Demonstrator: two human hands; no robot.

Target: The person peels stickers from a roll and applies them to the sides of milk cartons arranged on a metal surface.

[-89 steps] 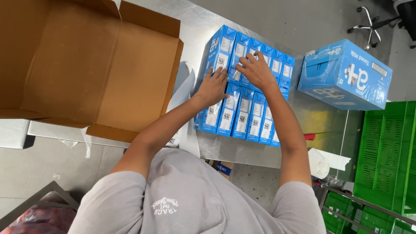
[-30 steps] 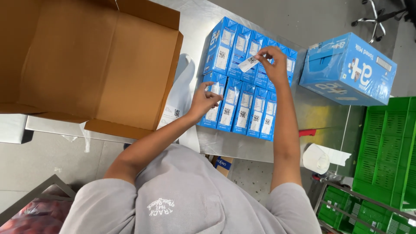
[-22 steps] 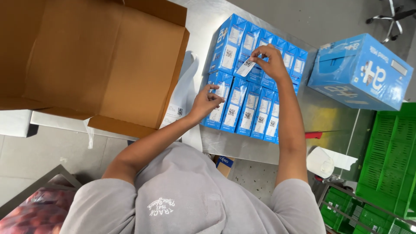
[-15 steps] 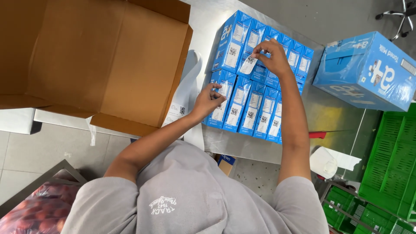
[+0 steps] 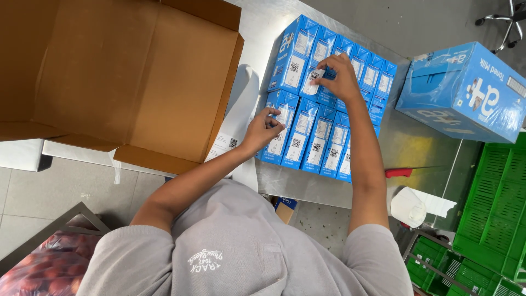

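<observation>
While the right hand point(image 5: 341, 78) pinches a small white sticker point(image 5: 313, 82) against the blue cartons point(image 5: 329, 98) at upper centre of the frame, the left hand point(image 5: 264, 127), fingers curled, touches the nearest carton at centre. An open cardboard box point(image 5: 120, 77) fills the upper left; a wrapped blue pack point(image 5: 463, 93) sits upper right on the metal table point(image 5: 416, 148).

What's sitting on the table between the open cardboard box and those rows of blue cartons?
In the head view, a white strip of label backing lies there on the steel table, between the cardboard box and the blue cartons.
</observation>
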